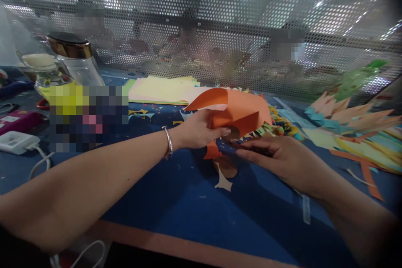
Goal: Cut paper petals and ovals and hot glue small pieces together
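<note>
My left hand (199,130), with a silver bangle (168,141) at the wrist, is closed on a curled sheet of orange paper (238,111) held just above the blue table (176,201). Beside it, my right hand (273,155) rests low on the table with its fingers pressed together under the sheet's lower edge; what it grips is hidden. A small brown paper cut-out (226,166) and a pale offcut (223,183) lie on the table just below both hands.
A stack of pale yellow sheets (163,88) lies behind the hands. Coloured paper scraps (354,127) pile up at the right. A glass jar with a gold lid (75,60), a white charger (15,142) and a perforated metal screen (201,21) stand at the left and back.
</note>
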Demonstrator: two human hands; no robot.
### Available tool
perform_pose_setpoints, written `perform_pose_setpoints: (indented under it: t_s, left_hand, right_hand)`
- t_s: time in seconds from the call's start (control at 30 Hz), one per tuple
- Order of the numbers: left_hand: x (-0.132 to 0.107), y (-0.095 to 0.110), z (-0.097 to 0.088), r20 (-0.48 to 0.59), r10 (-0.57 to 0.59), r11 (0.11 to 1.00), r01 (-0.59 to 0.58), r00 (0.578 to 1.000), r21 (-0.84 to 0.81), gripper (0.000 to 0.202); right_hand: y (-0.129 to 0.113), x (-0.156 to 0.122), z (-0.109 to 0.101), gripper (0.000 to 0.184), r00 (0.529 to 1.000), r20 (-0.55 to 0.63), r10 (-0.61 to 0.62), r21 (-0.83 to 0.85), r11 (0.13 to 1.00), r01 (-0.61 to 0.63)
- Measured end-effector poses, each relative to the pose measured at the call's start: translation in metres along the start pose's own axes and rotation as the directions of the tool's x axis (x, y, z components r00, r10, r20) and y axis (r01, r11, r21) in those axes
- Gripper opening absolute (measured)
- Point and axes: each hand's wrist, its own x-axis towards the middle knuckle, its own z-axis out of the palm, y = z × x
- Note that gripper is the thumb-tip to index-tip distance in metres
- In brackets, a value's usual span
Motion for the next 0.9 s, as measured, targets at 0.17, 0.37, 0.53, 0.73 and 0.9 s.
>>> perform_pose_setpoints:
  t_s: [0.17, 0.37, 0.53, 0.73, 0.9]
  left_hand:
    - [-0.002, 0.004, 0.0, -0.047, 0.006, 0.999, -0.003, 0.999, 0.053, 0.026]
    - [-0.002, 0.008, 0.004, -0.043, -0.012, 1.0, 0.011, 0.999, -0.029, 0.017]
    - [-0.002, 0.012, 0.007, -0.013, -0.015, 0.996, 0.013, 1.0, -0.083, 0.016]
    - [-0.004, 0.01, 0.006, -0.009, 0.027, 1.0, -0.028, 1.0, -0.003, 0.01]
    - [-0.004, 0.008, 0.004, 0.049, 0.011, 0.999, -0.012, 0.999, 0.031, 0.01]
  right_hand:
    - [0.003, 0.0, 0.0, 0.043, 1.0, 0.002, 0.007, 0.043, 0.999, -0.007]
    - [0.008, 0.0, 0.0, 0.043, 0.999, -0.033, 0.028, 0.044, 0.999, -0.026]
    - [0.006, 0.0, 0.0, 0.044, 0.999, -0.046, 0.009, 0.013, 1.0, -0.008]
    - [0.004, 0.0, -0.002, 0.044, 1.0, -0.027, -0.006, -0.04, 0.999, 0.005]
    - [0.003, 0.0, -0.002, 0.043, 1.0, -0.023, -0.003, -0.048, 0.999, 0.001]
